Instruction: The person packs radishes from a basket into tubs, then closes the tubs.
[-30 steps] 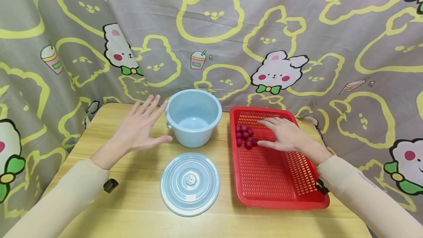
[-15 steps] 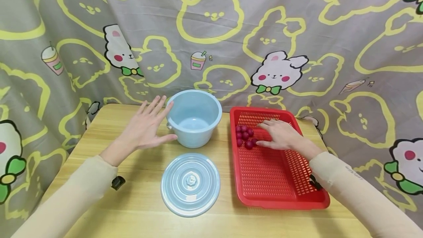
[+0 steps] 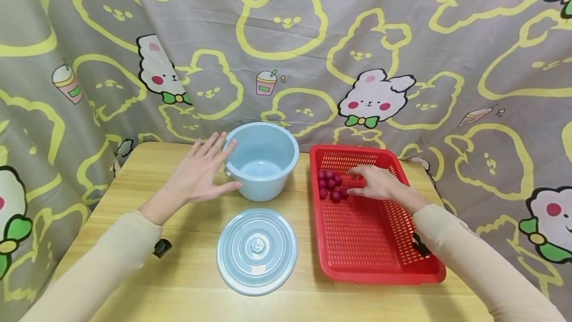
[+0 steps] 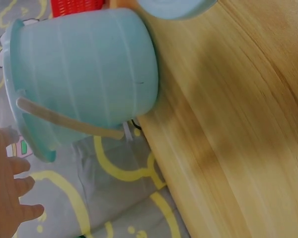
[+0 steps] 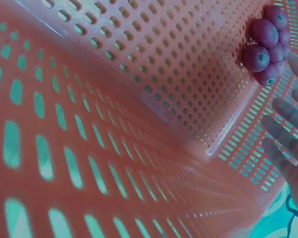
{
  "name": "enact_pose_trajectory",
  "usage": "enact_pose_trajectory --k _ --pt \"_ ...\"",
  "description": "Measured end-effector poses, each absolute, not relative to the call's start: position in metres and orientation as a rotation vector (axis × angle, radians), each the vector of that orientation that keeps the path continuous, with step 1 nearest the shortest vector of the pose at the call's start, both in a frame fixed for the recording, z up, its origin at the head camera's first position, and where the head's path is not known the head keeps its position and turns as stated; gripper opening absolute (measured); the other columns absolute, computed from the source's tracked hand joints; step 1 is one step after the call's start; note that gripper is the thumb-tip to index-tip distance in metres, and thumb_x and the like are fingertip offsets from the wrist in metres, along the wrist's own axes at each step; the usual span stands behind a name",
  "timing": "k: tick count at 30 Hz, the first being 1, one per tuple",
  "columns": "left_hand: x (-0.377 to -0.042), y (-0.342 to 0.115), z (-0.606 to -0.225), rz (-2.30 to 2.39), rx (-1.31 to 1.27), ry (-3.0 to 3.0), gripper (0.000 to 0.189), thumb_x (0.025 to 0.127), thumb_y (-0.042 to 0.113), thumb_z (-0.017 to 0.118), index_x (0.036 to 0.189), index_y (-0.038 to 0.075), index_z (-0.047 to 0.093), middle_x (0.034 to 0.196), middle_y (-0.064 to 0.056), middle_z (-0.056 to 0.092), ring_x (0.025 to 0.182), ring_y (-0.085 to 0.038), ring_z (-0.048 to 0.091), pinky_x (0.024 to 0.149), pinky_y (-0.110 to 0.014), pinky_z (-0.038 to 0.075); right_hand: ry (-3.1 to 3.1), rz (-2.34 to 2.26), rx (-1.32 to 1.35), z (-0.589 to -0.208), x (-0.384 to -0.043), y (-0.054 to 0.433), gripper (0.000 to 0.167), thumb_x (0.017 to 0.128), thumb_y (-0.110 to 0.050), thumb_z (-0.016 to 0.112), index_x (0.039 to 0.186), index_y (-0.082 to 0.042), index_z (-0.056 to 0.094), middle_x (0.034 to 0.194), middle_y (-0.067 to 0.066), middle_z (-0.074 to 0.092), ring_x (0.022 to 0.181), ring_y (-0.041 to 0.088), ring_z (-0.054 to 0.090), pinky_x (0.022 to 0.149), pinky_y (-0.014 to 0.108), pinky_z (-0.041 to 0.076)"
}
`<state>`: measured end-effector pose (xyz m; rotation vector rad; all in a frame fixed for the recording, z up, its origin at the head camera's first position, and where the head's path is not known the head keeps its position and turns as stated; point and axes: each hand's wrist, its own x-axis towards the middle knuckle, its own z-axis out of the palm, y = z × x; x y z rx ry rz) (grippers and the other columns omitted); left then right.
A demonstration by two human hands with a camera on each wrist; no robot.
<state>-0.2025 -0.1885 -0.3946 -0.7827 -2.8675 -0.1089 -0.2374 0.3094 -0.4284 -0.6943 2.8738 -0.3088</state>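
My left hand [image 3: 196,174] hovers beside the light blue bucket [image 3: 261,188], fingers straight and spread, thumb overlapping its side in the head view. It holds nothing. In the left wrist view the bucket [image 4: 84,69] shows its pale handle [image 4: 64,119] hanging down. Over the red perforated basket [image 3: 328,276] is my right hand [image 3: 376,184], its fingertips close to several dark red, plum-like round fruits [image 3: 329,183] in the far left corner. The right wrist view shows those fruits [image 5: 264,32] clustered together, with relaxed fingers just short of them and nothing gripped.
A round light blue lid [image 3: 256,257] with a knob lies in front of the bucket on the wooden table [image 3: 187,282]. Behind the table hangs a grey curtain [image 3: 304,78] with yellow cartoon outlines. The basket's raised walls surround the fruits.
My left hand has shifted slightly right, nearer the bucket. The right hand has moved a little left and its fingers have bent somewhat lower by the fruits. Bucket, lid and basket stay put.
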Motion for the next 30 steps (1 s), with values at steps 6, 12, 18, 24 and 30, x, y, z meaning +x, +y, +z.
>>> enact_pose_trajectory --k 6,12,18,24,30 --pt "-0.203 -0.187 -0.397 -0.117 -0.779 -2.888 0.108 0.092 0.079 0.054 0.171 0.015 0.019 0.177 -0.019 0.014 0.165 -0.042 0.017 0.132 -0.067 0.017 2.83 -0.314 -0.683 -0.436 -0.243 0.31 0.047 0.091 -0.037 0.083 0.128 -0.011 0.073 0.109 0.005 0.078 0.101 0.022 0.073 0.088 0.048 0.063" --pt "-0.205 -0.185 -0.4 -0.114 -0.779 -2.879 0.106 0.092 0.078 0.055 0.17 0.014 0.022 0.177 -0.021 0.018 0.165 -0.042 0.019 0.131 -0.066 0.02 2.792 -0.329 -0.671 -0.441 -0.246 0.309 0.044 0.091 -0.036 0.083 0.127 -0.012 0.075 0.109 0.005 0.079 0.096 0.019 0.073 0.084 0.045 0.063" --pt "-0.205 -0.183 -0.401 -0.125 -0.783 -2.88 0.105 0.092 0.078 0.055 0.17 0.014 0.023 0.176 -0.022 0.019 0.165 -0.042 0.019 0.133 -0.065 0.018 2.756 -0.326 -0.688 -0.445 -0.246 0.306 0.04 0.091 -0.036 0.083 0.124 -0.014 0.076 0.112 0.004 0.08 0.099 0.018 0.075 0.085 0.044 0.063" --pt "-0.206 -0.182 -0.402 -0.113 -0.784 -2.88 0.102 0.094 0.076 0.054 0.17 0.015 0.023 0.176 -0.022 0.019 0.165 -0.041 0.02 0.133 -0.064 0.018 2.751 -0.309 -0.705 -0.448 -0.248 0.304 0.036 0.09 -0.033 0.084 0.12 -0.014 0.077 0.108 0.002 0.08 0.094 0.016 0.072 0.081 0.041 0.062" --pt "-0.208 -0.181 -0.402 -0.114 -0.779 -2.881 0.098 0.096 0.074 0.053 0.17 0.015 0.024 0.176 -0.02 0.019 0.164 -0.041 0.021 0.133 -0.064 0.019 2.749 -0.302 -0.724 -0.452 -0.249 0.303 0.03 0.089 -0.032 0.084 0.114 -0.017 0.078 0.101 -0.001 0.08 0.089 0.012 0.071 0.079 0.039 0.061"
